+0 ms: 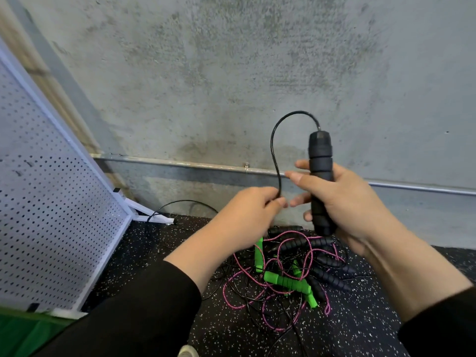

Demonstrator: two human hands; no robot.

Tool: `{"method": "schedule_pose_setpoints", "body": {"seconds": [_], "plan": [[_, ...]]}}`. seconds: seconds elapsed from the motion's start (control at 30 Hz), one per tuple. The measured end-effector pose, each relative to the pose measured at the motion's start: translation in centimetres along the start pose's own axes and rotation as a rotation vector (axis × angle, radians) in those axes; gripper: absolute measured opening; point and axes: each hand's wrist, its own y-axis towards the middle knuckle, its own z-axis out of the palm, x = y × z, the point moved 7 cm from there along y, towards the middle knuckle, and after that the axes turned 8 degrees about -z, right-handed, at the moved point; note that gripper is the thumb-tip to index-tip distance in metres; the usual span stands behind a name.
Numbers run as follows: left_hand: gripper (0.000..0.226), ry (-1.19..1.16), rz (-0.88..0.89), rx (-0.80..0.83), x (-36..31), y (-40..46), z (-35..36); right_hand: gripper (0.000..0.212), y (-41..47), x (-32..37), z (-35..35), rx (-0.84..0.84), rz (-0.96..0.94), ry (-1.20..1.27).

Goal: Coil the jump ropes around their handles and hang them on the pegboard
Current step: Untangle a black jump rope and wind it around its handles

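My right hand point(342, 199) grips a black foam jump rope handle point(320, 161), held upright in front of the concrete wall. A thin black cord point(273, 140) arcs out of the handle's top, curves left and drops into my left hand point(253, 210), which pinches it just left of the handle. On the floor below my hands lies a tangled pile of jump ropes point(291, 276): green handles point(288, 280), black foam handles point(329, 276) and pink and black cords. The white pegboard point(51, 215) stands tilted at the left.
A grey concrete wall point(231, 73) with a metal conduit point(180, 163) along its base faces me. The floor is black speckled rubber point(360, 331). The pegboard's white foot point(152, 215) juts out on the floor, with a black cord looping by it. Green fabric point(20, 336) shows bottom left.
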Motion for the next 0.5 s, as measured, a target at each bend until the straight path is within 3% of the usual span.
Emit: {"method": "schedule_pose_setpoints", "body": {"seconds": [0.17,0.27,0.37,0.43,0.5], "plan": [[0.022,-0.007,0.04,0.092,-1.2,-0.4,2.1,0.023,0.2,0.6,0.6,-0.01,-0.048,0.047],[0.02,0.056,0.001,0.157,-0.3,-0.4,1.8,0.025,0.8,1.7,-2.3,-0.241,-0.167,0.119],[0.023,0.3,-0.086,0.212,2.4,-0.1,0.9,0.025,0.9,2.8,-6.6,-0.499,-0.254,0.288],[0.026,0.378,-0.152,0.176,3.8,0.1,-0.1,0.022,0.9,2.6,-8.6,-0.584,-0.242,0.329],[0.029,0.291,-0.176,0.046,4.1,0.4,-1.3,0.016,1.0,1.7,-8.6,-0.551,-0.131,0.259]]}}
